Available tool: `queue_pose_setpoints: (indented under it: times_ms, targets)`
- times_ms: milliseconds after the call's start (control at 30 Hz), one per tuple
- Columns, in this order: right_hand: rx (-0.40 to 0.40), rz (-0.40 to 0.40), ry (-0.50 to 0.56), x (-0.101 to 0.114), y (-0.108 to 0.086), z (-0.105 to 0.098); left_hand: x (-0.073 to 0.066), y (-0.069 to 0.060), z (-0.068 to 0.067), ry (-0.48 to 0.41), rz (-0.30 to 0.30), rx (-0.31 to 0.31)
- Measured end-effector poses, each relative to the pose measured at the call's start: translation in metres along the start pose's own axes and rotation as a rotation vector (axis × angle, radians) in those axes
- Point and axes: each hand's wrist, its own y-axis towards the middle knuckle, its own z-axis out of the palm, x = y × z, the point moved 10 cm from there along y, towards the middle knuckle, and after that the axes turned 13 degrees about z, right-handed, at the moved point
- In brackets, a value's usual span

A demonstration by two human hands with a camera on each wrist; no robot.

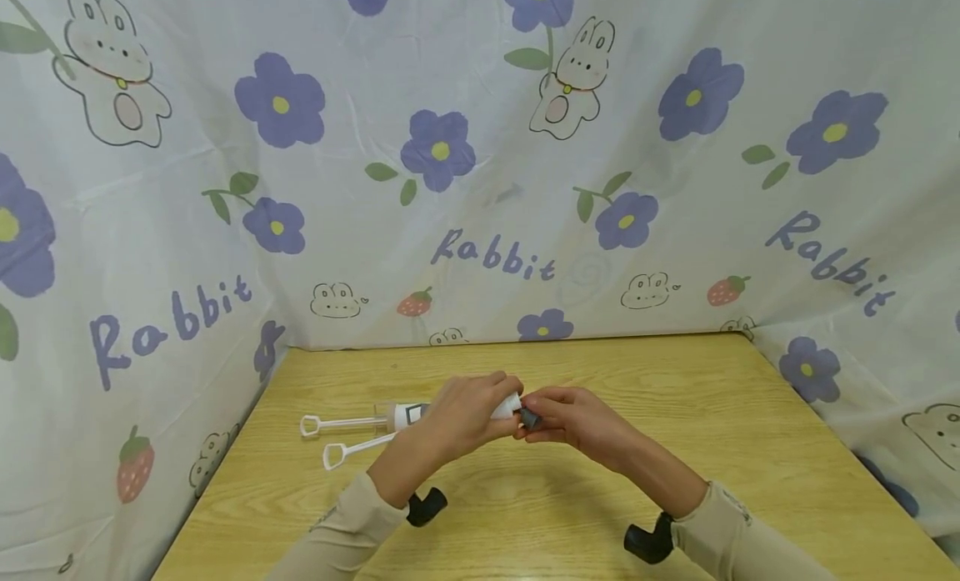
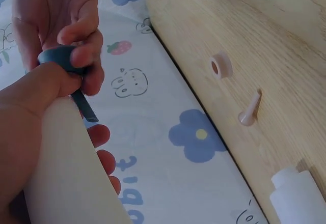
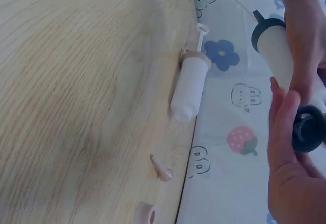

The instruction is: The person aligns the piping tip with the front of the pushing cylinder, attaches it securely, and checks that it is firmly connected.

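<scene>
My left hand [image 1: 457, 418] grips a large white syringe [image 3: 275, 48]. This syringe has a dark teal collar at its plunger end, and its white plunger handle [image 1: 335, 456] sticks out to the left. At the syringe's other end, my right hand [image 1: 588, 424] holds a dark teal round cap [image 3: 309, 128] between thumb and fingers. In the left wrist view the cap sits by my left thumb, with a thin dark strip [image 2: 85, 107] below it. Whether cap and syringe touch is hidden by the fingers.
Beyond my left hand, a second white syringe [image 3: 189, 89] with a pinkish collar lies on the wooden table [image 1: 675, 381]. A small pinkish cone nozzle [image 2: 249, 109] and a pinkish ring [image 2: 222, 65] rest near it. Behind the table hangs a patterned cloth [image 1: 480, 206].
</scene>
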Motion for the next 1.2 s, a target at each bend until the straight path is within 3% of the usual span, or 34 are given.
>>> queue_pose_setpoints:
  times_ms: [233,400,567,833,1033,1200]
  targets:
    - [-0.131,0.054,0.015,-0.005,-0.002,-0.015,0.002,-0.001,-0.008,0.096,-0.018,-0.015]
    - [-0.237,-0.006,-0.051,0.001,-0.007,-0.026,0.000,0.000,-0.005,0.067,-0.018,0.005]
    - [-0.298,-0.019,0.012,0.001,-0.011,-0.034,-0.001,0.000,-0.004,0.046,-0.030,0.020]
    - [-0.217,-0.003,0.213,0.000,-0.008,-0.032,0.002,0.002,-0.001,0.041,-0.077,0.058]
    - [-0.250,-0.055,0.078,0.007,-0.004,-0.023,0.002,0.006,-0.001,0.014,-0.115,0.073]
    - [-0.199,-0.095,0.093,0.007,-0.001,-0.016,0.000,0.008,-0.001,0.011,-0.102,0.080]
